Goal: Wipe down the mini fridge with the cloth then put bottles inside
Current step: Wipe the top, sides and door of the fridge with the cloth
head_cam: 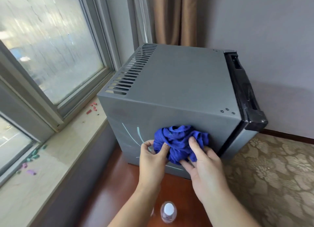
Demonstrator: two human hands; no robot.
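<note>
**Q:** Blue cloth [180, 144], bunched against the mini fridge's [178, 84] near side. How do your fingers lie?

**A:** Your left hand [153, 159] pinches its left edge and hides part of the pale streaks [130, 135]. Your right hand [205, 169] grips it with fingers curled in. The bottle [168, 213] stands between your forearms.

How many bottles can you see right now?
1. A clear white-capped bottle stands on the wooden surface at the frame's bottom edge. Others may lie outside the frame.
</note>
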